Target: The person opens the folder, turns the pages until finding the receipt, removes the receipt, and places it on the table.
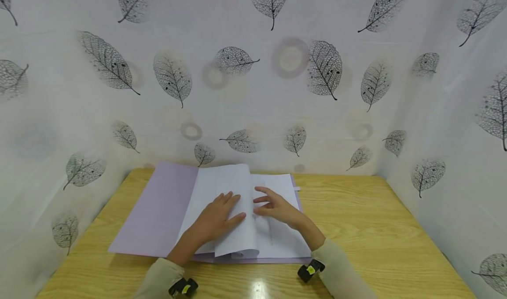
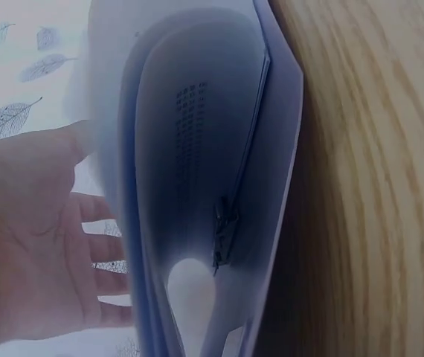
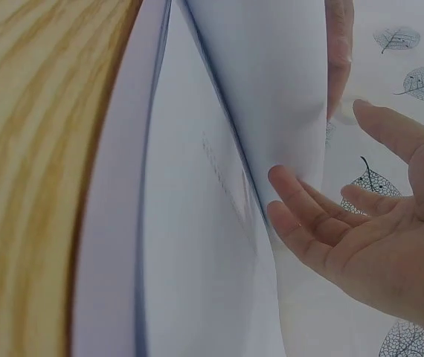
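A lilac folder [image 1: 156, 211] lies spread on the table with white paper sheets [image 1: 225, 178] inside. Some sheets curve over toward the left, and others [image 1: 277, 242] lie flat on the right side. My left hand [image 1: 215, 217] rests on the curved sheets with its fingers extended. By the fold of those sheets, my right hand [image 1: 277, 206] has loosely bent, spread fingers and holds nothing. Its fingertips [image 3: 283, 178] are at the sheet's edge in the right wrist view; contact is unclear. Within the folder, the left wrist view shows a dark metal clip [image 2: 225, 230] and rows of print on paper.
The wood-grain table [image 1: 356, 228] extends to both sides of the folder. A white curtain [image 1: 245, 105] printed with dark leaves surrounds it at the back and sides. A small white tab [image 1: 297, 188] sticks out at the folder's right edge.
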The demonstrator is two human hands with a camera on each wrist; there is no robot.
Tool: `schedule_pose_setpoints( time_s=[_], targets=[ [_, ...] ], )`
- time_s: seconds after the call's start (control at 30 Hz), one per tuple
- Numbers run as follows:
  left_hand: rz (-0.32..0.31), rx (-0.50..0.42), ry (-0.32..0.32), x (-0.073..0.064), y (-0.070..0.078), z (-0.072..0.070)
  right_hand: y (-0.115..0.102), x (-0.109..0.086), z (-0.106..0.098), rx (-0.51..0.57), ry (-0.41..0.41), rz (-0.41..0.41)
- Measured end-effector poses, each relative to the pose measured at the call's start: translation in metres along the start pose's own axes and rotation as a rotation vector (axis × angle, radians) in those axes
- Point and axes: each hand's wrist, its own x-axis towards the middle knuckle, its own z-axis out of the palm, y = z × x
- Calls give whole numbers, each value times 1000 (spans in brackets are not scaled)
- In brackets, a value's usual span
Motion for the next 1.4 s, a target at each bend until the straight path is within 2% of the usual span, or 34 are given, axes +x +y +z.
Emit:
schedule_pose_setpoints(
  time_s=[0.33,0.57,0.77,0.9,1.13,1.4],
  targets=[
    [-48,69,-50,0,-6,-2,0,1,0,14,-19,-40],
    [-55,62,-52,0,-9,-2,0,1,-1,28,-36,-56],
    [-109,81,-52,0,-9,-1,-1,0,-3,13,-26,-63],
    [-123,78,-43,0,-8,-1,-2,-2,-9,10,-15,-74],
    [-74,70,-39,0,-10,0,-6,-5,-26,8,20,-103],
    [-2,69,-47,-1,-13,-1,-14,-5,-43,-27,90,-70]
  ],
)
